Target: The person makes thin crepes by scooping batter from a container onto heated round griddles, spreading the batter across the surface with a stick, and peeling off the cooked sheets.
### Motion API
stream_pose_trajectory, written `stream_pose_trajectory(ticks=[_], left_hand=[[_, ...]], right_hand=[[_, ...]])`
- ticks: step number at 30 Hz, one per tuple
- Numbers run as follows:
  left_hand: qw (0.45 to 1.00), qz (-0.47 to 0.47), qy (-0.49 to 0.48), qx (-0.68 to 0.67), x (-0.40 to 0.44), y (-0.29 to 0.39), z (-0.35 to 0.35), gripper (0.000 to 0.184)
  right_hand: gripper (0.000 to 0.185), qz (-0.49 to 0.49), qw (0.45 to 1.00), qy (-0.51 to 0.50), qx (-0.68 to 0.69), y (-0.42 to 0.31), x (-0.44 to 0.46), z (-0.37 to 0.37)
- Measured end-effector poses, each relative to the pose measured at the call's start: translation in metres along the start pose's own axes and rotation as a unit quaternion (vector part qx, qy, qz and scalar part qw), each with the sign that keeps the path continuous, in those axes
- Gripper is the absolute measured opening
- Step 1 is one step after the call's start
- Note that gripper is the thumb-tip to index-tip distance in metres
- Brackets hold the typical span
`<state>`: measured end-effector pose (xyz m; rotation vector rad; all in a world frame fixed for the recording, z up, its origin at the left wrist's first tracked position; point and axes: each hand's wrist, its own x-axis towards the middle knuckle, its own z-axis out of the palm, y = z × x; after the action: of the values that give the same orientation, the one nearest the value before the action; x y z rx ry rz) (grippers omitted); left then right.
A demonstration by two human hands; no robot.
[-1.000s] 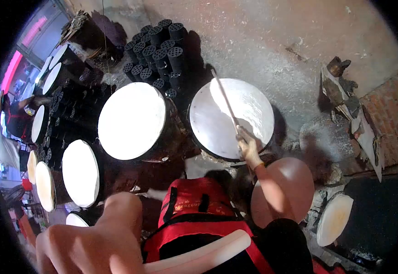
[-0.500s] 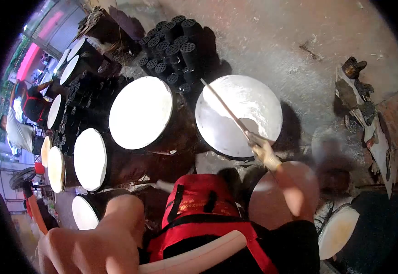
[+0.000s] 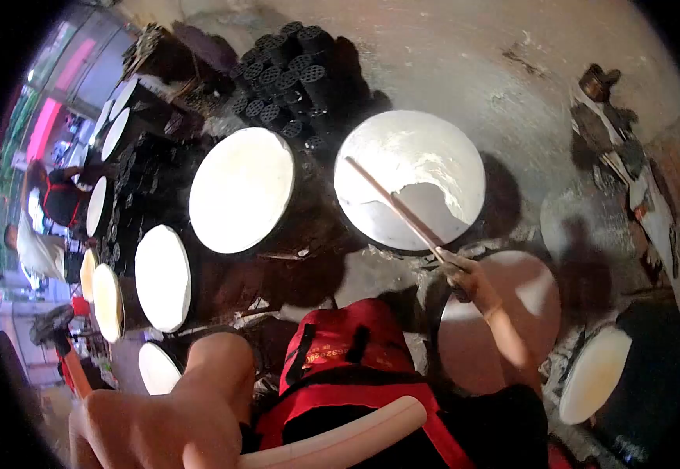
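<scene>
My right hand (image 3: 471, 288) is closed around a long wooden stick (image 3: 394, 205). The stick slants up and left across a large round vessel (image 3: 465, 164) whose surface is white, with a brighter swirled smear (image 3: 426, 166) and a greyer patch. Whether the stick touches that surface, I cannot tell. Below my right hand lies a round pinkish disc (image 3: 504, 336), partly covered by my forearm. My left hand (image 3: 160, 426) is close to the camera at lower left, its knuckles bent and its fingertips hidden. Beside it, a pale curved tube (image 3: 340, 436) crosses in front of my red-and-black clothing.
White round tops (image 3: 242, 191) stand at left, several more beyond. Black perforated coal briquettes (image 3: 285, 82) are stacked behind. At far left is another person (image 3: 39, 238). Scraps (image 3: 629, 168) and a pale-topped round (image 3: 596, 375) lie right. An orange-brown handle (image 3: 76, 369) shows near my left hand.
My right hand has drawn back toward me and slightly right, pulling the stick with it. The whole view has shifted a little. My left hand keeps nearly the same pose.
</scene>
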<state>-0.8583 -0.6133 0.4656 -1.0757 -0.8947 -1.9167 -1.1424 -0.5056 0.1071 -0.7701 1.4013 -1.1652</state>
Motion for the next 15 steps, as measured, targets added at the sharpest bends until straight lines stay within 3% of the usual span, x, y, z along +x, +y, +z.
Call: stream_pose_trajectory(ticks=[1, 2, 5, 8, 10, 13, 15], left_hand=[[0.999, 0.010, 0.014, -0.044, -0.006, 0.007, 0.004, 0.019], [0.999, 0.010, 0.014, -0.047, -0.008, 0.013, 0.006, 0.020], [1.000, -0.006, -0.023, 0.000, -0.009, 0.029, 0.010, 0.019], [0.998, -0.012, -0.053, -0.027, -0.024, 0.064, 0.015, 0.019], [0.998, -0.019, -0.018, -0.058, -0.035, 0.093, 0.019, 0.019], [0.999, -0.021, -0.042, -0.024, -0.052, 0.142, 0.004, 0.002], [0.998, -0.015, -0.045, -0.037, -0.066, 0.173, -0.006, 0.005]], right_hand=[[0.038, -0.014, 0.998, 0.040, 0.045, -0.003, -0.013, 0.003], [0.038, -0.068, 0.990, 0.113, 0.059, 0.043, -0.003, -0.003], [0.031, -0.211, 0.941, 0.264, 0.026, 0.034, 0.010, 0.039], [0.029, -0.132, 0.963, 0.233, -0.004, 0.048, 0.014, 0.076], [0.029, 0.020, 0.983, 0.178, -0.035, 0.049, 0.000, 0.100], [0.025, 0.010, 0.961, 0.207, 0.184, 0.084, -0.047, 0.133], [0.023, -0.001, 0.918, 0.218, 0.331, 0.097, -0.072, 0.158]])
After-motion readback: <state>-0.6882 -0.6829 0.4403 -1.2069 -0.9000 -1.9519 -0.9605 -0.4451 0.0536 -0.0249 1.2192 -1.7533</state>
